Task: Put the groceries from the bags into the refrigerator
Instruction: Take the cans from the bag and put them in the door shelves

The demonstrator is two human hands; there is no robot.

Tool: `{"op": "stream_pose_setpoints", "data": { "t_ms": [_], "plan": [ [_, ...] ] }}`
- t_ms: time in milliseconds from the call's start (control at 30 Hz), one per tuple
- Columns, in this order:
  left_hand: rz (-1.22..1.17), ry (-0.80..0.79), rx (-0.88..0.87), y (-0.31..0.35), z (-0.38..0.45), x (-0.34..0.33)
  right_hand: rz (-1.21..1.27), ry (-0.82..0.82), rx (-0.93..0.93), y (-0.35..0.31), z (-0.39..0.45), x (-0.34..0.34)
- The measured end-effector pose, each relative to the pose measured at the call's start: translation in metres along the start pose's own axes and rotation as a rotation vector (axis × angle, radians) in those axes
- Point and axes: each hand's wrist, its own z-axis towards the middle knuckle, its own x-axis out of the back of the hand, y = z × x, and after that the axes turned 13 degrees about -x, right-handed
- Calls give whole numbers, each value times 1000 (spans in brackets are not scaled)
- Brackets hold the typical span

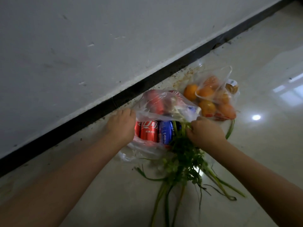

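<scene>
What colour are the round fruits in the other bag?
Orange, seen in the head view.

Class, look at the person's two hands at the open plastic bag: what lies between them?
In the head view, between the left hand and right hand lie a red cola can and a blue can inside the plastic bag.

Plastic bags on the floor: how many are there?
2. The near bag, with cans and greens, lies by the wall between the left hand and the right hand. The far bag, with oranges, lies just behind it to the right. None looks hidden.
</scene>
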Motion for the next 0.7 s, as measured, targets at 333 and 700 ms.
{"op": "stream_pose_setpoints", "data": {
  "t_ms": [333,700],
  "plan": [
    [252,157,-531,0,-10,-14,-131,326,401,-19,-7,-15],
    [352,-159,-807,-5,8,-44,-494,62,523,1,36,-19]
  ]
}}
